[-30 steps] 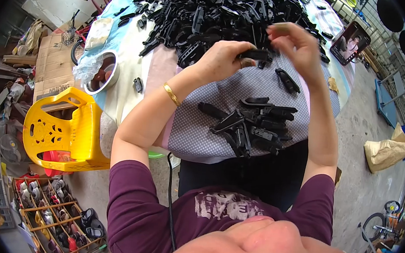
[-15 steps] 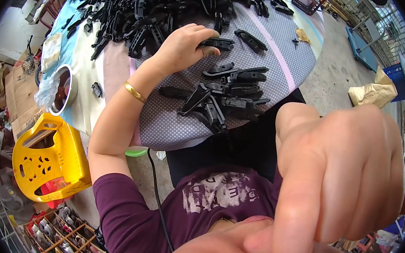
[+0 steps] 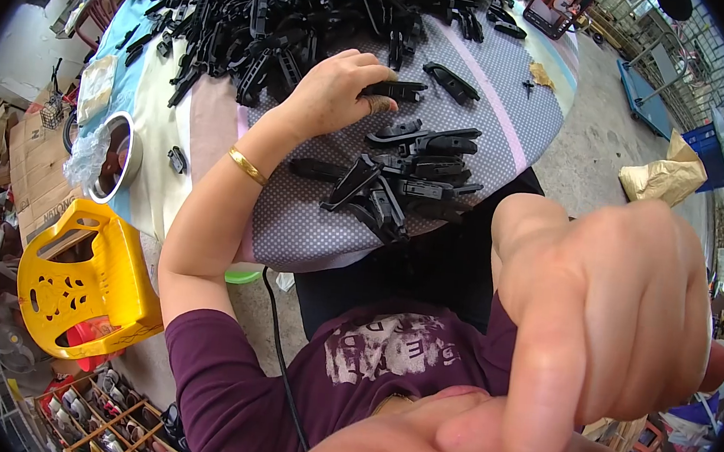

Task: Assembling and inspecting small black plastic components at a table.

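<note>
My left hand (image 3: 338, 91) rests on the grey dotted tablecloth (image 3: 311, 212) and grips a black plastic clip part (image 3: 401, 90) between thumb and fingers. A gold bangle (image 3: 248, 165) sits on that wrist. Just below the hand lies a small heap of black clip parts (image 3: 401, 182). A large pile of the same black parts (image 3: 287, 10) covers the far side of the table. My right hand (image 3: 610, 324) is raised close to the camera, fingers curled, one finger pointing down toward my face; nothing shows in it.
A yellow plastic stool (image 3: 78, 277) stands at the left. A metal bowl (image 3: 111, 158) sits on the table's left edge. A phone (image 3: 557, 5) stands at the table's far right. A brown paper bag (image 3: 667, 177) lies on the concrete floor. A wooden crate (image 3: 113, 416) holds bottles.
My right hand left the parts on the table and rose up close to the camera. My left hand stayed on the table holding the black part. The view tilted downward.
</note>
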The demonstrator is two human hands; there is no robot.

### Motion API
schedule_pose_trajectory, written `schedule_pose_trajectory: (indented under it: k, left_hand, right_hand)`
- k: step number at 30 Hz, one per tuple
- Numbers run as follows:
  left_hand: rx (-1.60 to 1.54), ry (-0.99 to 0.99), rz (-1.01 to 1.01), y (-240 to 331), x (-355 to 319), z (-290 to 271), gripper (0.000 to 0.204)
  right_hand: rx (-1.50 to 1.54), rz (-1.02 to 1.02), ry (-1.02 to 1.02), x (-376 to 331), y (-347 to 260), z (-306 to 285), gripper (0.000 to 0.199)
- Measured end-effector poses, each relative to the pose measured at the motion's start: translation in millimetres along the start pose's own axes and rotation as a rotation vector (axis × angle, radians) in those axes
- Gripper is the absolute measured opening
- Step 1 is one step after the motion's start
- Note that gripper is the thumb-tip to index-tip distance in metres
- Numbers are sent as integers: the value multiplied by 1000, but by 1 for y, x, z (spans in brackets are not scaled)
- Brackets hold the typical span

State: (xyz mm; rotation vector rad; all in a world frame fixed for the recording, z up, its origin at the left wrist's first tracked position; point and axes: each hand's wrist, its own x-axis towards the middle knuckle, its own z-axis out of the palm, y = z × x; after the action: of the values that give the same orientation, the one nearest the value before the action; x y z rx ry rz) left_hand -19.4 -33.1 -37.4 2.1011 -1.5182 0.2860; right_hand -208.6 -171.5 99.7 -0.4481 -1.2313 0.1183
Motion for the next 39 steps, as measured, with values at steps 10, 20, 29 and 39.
schedule_pose_trajectory:
  k: [10,20,29,39]
  left_hand:
    - [-6,-27,12,0,-1,-1,33]
    - [-26,-46,28,1,-1,-2,36]
    - [44,199,74,-7,16,1,29]
    - [551,21,-83,-26,16,13,40]
  right_hand:
    - [-124,83,-211,9,-2,-22,46]
    - [-31,-97,-126,5,6,-19,47]
    - [-127,1,58,-1,-7,-4,47]
    - [-253,119,-263,12,-12,-49,47]
